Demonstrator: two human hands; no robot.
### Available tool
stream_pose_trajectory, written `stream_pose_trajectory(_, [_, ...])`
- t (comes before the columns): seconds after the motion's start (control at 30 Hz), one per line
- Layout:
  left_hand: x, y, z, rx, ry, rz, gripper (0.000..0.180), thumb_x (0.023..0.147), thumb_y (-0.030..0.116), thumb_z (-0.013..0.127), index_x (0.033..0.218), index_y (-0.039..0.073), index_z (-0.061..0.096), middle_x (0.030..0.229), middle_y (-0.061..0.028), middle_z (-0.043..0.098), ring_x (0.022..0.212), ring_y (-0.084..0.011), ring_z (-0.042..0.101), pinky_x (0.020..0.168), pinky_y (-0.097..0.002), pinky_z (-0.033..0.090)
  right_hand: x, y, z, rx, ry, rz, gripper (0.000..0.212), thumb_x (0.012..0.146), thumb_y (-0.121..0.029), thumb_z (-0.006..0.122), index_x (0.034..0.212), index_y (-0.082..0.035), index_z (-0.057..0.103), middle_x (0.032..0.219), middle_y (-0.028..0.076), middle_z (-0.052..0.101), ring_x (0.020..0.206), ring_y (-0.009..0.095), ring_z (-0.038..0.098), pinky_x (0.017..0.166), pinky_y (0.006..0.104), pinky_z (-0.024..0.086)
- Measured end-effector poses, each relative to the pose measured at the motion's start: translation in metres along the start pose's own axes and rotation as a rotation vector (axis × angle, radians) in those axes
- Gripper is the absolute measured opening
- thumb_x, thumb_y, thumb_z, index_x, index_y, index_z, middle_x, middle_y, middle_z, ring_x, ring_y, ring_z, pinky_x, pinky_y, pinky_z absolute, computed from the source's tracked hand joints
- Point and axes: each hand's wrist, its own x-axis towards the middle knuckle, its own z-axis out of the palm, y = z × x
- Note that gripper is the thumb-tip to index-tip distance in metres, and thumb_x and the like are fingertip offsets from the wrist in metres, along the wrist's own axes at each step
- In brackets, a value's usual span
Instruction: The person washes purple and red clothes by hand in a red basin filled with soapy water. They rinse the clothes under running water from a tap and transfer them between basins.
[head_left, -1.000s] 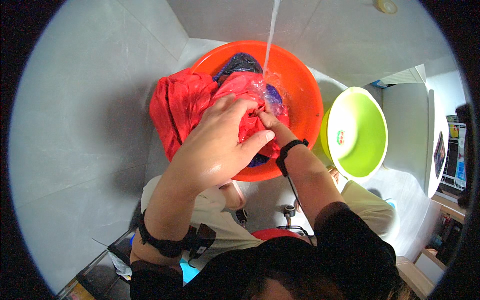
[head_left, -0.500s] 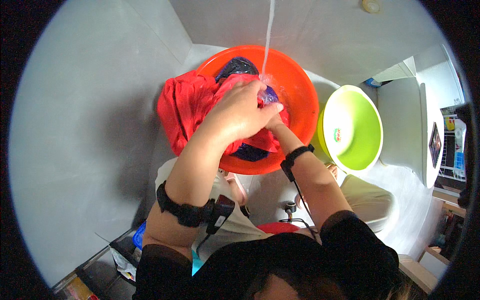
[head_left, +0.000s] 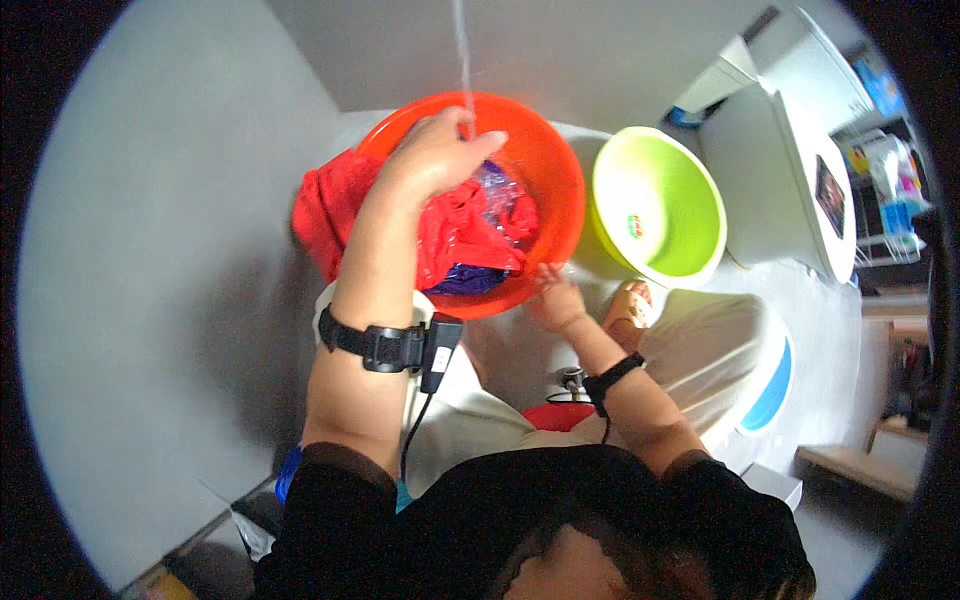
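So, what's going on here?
A person is at an orange basin of wet-looking red cloth and dark purple cloth, with a stream of water coming down into it. The left hand is over the basin, by the stream; whether it touches the cloth is unclear. The right hand is at the near-right rim, holding nothing visible. Some red cloth hangs over the left rim. A green basin stands to the right.
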Motion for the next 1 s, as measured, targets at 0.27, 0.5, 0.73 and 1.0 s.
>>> stream_pose_trajectory(0.27, [-0.011, 0.023, 0.014, 0.025, -0.014, 0.061, 0.052, 0.084, 0.038, 0.068, 0.117, -0.002, 0.059, 0.115, -0.0200, 0.063, 0.107, -0.0277, 0.060, 0.094, -0.0363, 0.045, -0.012, -0.011, 0.001, 0.068, -0.119, 0.048, 0.072, 0.084, -0.028, 0.061, 0.148, -0.016, 0.031, 0.158, 0.013, 0.013, 0.146, 0.029, 0.013, 0.113, 0.0521, 0.025])
stream_pose_trajectory(0.5, [-0.017, 0.025, 0.019, 0.087, -0.041, 0.041, 0.051, 0.086, 0.034, 0.068, 0.120, -0.003, 0.057, 0.119, -0.0192, 0.062, 0.112, -0.0274, 0.058, 0.097, -0.0350, 0.042, -0.010, -0.009, 0.006, 0.087, -0.071, -0.021, 0.074, 0.082, -0.025, 0.061, 0.147, -0.008, 0.031, 0.156, 0.020, 0.014, 0.146, 0.034, 0.011, 0.117, 0.0388, 0.021])
stream_pose_trajectory(0.73, [-0.018, 0.019, 0.024, 0.121, -0.063, 0.072, 0.059, 0.082, 0.044, 0.065, 0.122, 0.002, 0.057, 0.124, -0.0253, 0.056, 0.117, -0.0359, 0.054, 0.100, -0.0400, 0.041, -0.008, -0.009, 0.003, -0.056, -0.083, -0.102, 0.075, 0.081, -0.027, 0.062, 0.147, -0.007, 0.032, 0.156, 0.019, 0.015, 0.145, 0.035, 0.011, 0.117, 0.0406, 0.019])
stream_pose_trajectory(1.0, [-0.024, 0.025, 0.022, 0.132, -0.042, 0.094, 0.057, 0.083, 0.043, 0.065, 0.121, 0.001, 0.057, 0.123, -0.0253, 0.057, 0.118, -0.0365, 0.053, 0.101, -0.0404, 0.040, -0.003, -0.006, 0.017, 0.019, -0.033, -0.079, 0.074, 0.081, -0.027, 0.061, 0.145, -0.005, 0.033, 0.155, 0.019, 0.020, 0.146, 0.035, 0.009, 0.118, 0.0402, 0.014])
